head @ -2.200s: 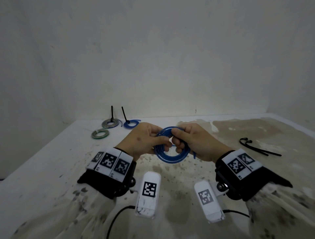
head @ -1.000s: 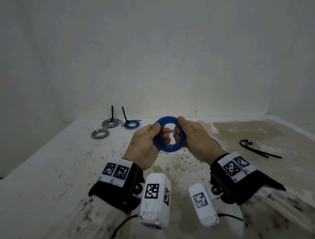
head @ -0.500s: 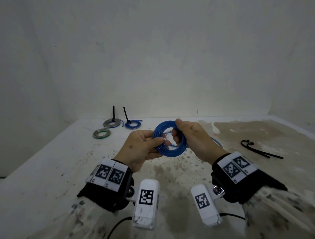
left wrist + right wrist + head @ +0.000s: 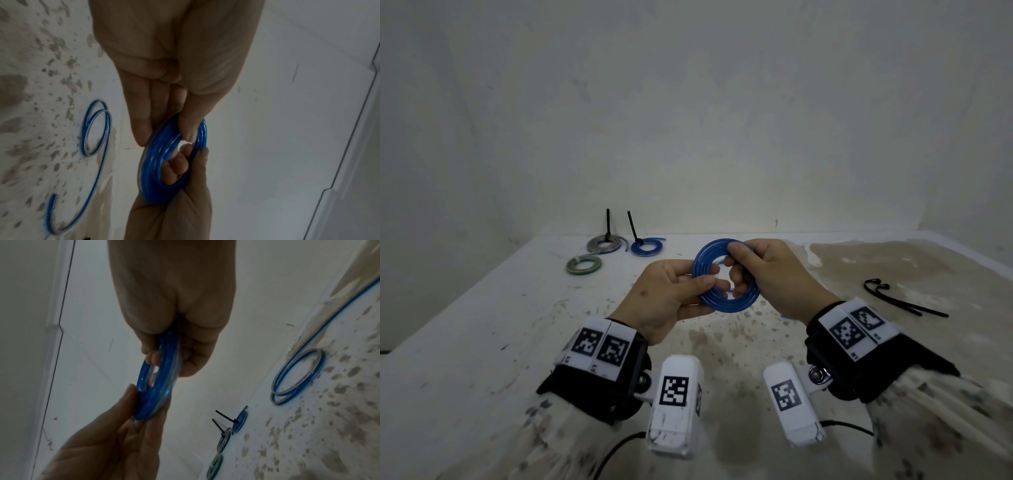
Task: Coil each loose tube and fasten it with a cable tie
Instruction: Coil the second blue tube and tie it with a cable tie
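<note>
Tube coil [image 4: 726,275] hanging above table [image 4: 482,329] centre, between left hand [image 4: 667,298] and right hand [image 4: 774,274]. Three tied coils [image 4: 616,251] lying near far left corner. Cable ties [image 4: 904,303] lying toward right edge. Loose tube tail [image 4: 96,129] trailing on table beneath hands.

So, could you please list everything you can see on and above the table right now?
blue coil: one, blue tube wound in a ring, held above the table between both hands.
loose tube tail: one, blue, lying in loops on the stained tabletop; the view does not show if it joins the held coil.
tied coils: three at the far left of the table; grey and blue with black ties sticking up, green nearer.
spare cable ties: apparently two, black, on the table at right.
table: one, white, brown-stained.
wrist cameras: two, white, with black markers.
left hand: pinches the coil's left side.
right hand: fingers curled through the coil's right side.
</note>
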